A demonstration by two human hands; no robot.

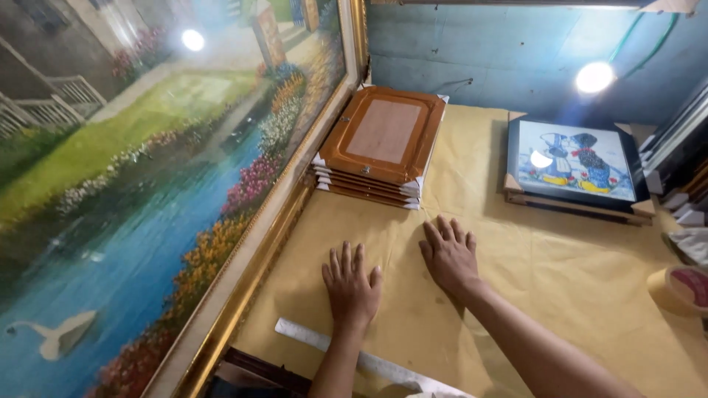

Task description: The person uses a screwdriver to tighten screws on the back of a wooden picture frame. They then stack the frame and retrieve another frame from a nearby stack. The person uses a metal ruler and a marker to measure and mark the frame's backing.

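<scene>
hands flat on brown paper (531,273) covering the table: your left hand (350,286) and right hand (448,254) lie open, fingers spread, gripping nothing. stack of brown frames (380,144) just beyond; ruler (369,361) under your left forearm.

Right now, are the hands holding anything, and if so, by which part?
Nothing is held. The left hand and right hand both lie flat, palms down and fingers spread, on the brown paper covering the table.
</scene>
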